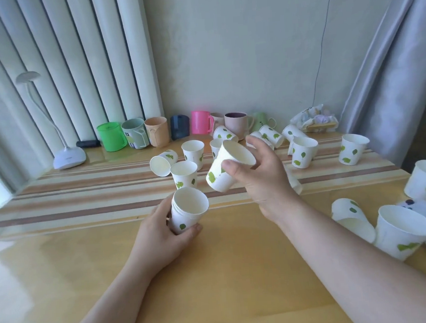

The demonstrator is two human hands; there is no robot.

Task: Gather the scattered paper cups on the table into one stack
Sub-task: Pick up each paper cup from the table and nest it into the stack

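Observation:
My left hand (161, 235) grips a short stack of white paper cups with green leaf prints (189, 209), held upright just above the wooden table (228, 274). My right hand (259, 175) holds a single paper cup (226, 169), tilted with its mouth up and to the right, a little above and right of the stack. Several more paper cups stand or lie scattered behind: one upright (183, 175), one on its side (162, 162), one upright at the right (303, 154), another (352, 147). Near the right edge a big cup (401, 230) stands and one lies (351, 218).
A row of coloured plastic mugs (112, 136) lines the wall at the back. A white desk lamp (69, 157) stands at the back left. A crumpled bag (313, 117) lies at the back right, and a curtain (391, 71) hangs at the right.

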